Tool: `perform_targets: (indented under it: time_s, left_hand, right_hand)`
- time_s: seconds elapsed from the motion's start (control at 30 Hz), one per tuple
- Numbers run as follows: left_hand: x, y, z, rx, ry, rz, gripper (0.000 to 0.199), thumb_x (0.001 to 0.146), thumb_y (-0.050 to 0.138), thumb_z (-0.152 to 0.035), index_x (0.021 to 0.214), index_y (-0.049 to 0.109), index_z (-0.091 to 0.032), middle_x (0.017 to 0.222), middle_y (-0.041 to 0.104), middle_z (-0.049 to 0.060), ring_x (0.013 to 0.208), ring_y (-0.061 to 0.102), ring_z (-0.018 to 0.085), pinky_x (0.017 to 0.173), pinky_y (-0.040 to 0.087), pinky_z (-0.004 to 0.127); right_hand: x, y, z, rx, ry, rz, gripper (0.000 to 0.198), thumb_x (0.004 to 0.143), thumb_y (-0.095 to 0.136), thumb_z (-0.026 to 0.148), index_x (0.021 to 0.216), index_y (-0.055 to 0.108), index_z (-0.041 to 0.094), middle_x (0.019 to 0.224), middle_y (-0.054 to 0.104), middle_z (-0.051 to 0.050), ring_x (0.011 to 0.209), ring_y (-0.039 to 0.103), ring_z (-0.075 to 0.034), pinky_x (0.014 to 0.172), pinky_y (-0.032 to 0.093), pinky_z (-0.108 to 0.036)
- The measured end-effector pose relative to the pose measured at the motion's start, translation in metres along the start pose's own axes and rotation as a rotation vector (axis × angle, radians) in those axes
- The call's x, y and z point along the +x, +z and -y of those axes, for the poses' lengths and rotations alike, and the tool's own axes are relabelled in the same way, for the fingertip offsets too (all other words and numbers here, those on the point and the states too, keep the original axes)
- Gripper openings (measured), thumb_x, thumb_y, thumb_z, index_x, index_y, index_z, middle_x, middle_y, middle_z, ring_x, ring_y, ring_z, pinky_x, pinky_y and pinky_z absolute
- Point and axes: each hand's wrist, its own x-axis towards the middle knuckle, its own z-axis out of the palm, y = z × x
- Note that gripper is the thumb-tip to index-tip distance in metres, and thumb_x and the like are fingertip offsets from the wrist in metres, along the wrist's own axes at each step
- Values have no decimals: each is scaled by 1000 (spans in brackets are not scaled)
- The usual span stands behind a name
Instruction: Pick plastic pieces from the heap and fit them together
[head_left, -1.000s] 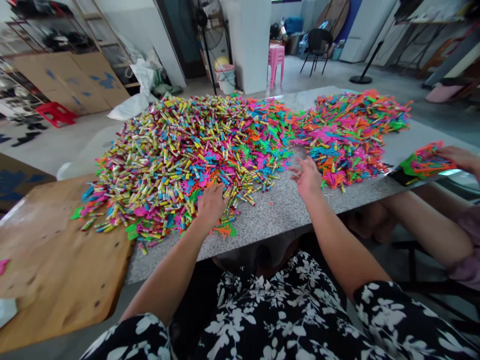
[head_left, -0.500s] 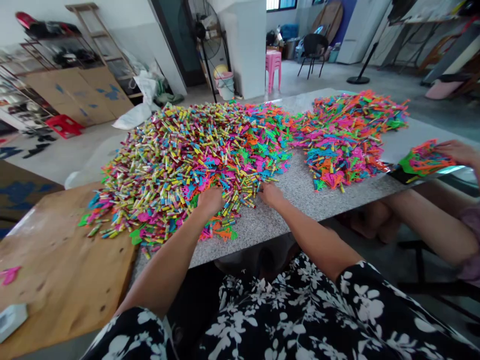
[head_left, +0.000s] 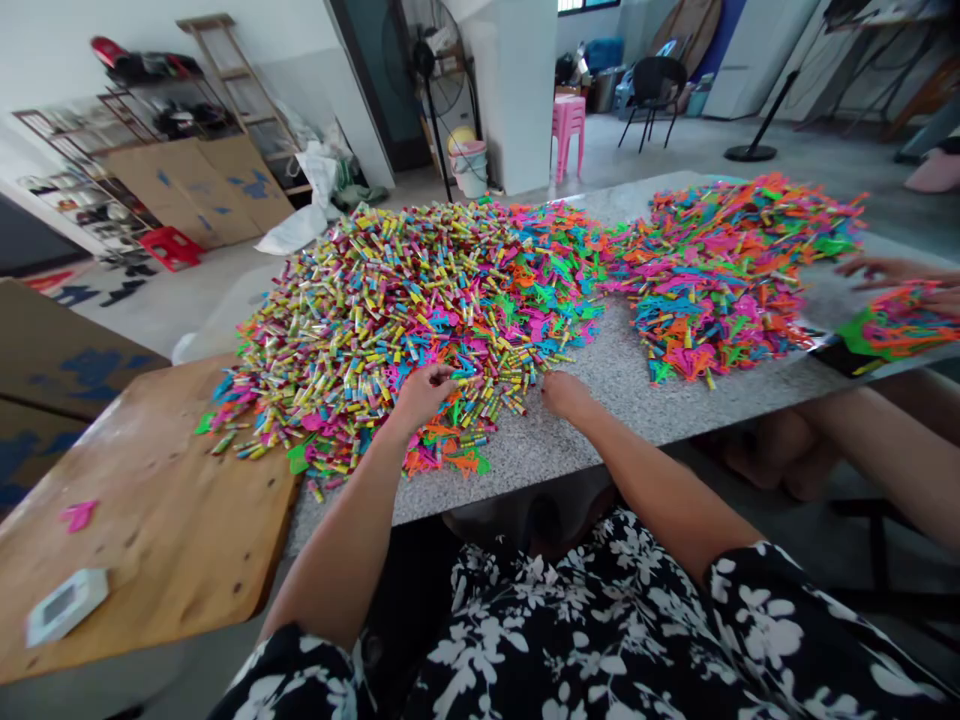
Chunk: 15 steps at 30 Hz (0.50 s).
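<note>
A big heap of small striped tube-like pieces (head_left: 360, 300) in yellow, pink and blue covers the speckled grey table. Flat bright plastic pieces (head_left: 555, 270) in green, pink, orange and blue are mixed in at its right side and front. Over the heap's front edge is my left hand (head_left: 421, 398), its fingers bent and drawn together; anything between them is too small to name. My right hand (head_left: 568, 396) is closed just above the bare tabletop (head_left: 525, 460), at the right edge of the heap. Its fingertips are hidden, so its contents cannot be seen.
Another colourful pile (head_left: 720, 290) lies to the right. Beyond it, a co-worker's hands (head_left: 892, 272) are at a dark container (head_left: 847, 350) of plastic pieces. A wooden board (head_left: 180, 520) at left bears a white device (head_left: 67, 605) and a pink piece (head_left: 79, 515).
The view has swung left. My left hand has lifted slightly from the heap, its fingers now showing. My right hand stays low by the heap's edge. The co-worker's second hand has come into view.
</note>
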Motion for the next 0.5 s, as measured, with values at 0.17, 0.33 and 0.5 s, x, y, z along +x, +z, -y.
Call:
perform_targets:
  time_s: [0.17, 0.33, 0.5]
  left_hand:
    - [1, 4, 4, -242, -56, -194, 36, 73, 80, -47, 94, 74, -19, 82, 69, 1, 72, 59, 16, 69, 46, 28]
    - [2, 11, -7, -534, -23, -317, 40, 66, 89, -46, 88, 70, -19, 79, 67, -1, 73, 60, 13, 69, 46, 25]
    - [0, 22, -21, -864, -148, -279, 35, 68, 85, -38, 87, 60, -22, 75, 62, -5, 67, 63, 14, 64, 52, 25]
  right_hand:
    - [-6, 5, 3, 117, -7, -229, 25, 103, 57, 28, 118, 73, 15, 128, 71, -21, 112, 72, -30, 94, 53, -36]
    - [-20, 11, 36, 743, -194, -297, 17, 103, 55, 34, 111, 62, 20, 105, 76, -8, 84, 72, -20, 78, 54, -31]
    - [-31, 7, 71, 1090, -380, -261, 21, 102, 56, 45, 104, 58, 24, 86, 71, 0, 66, 64, -16, 66, 52, -29]
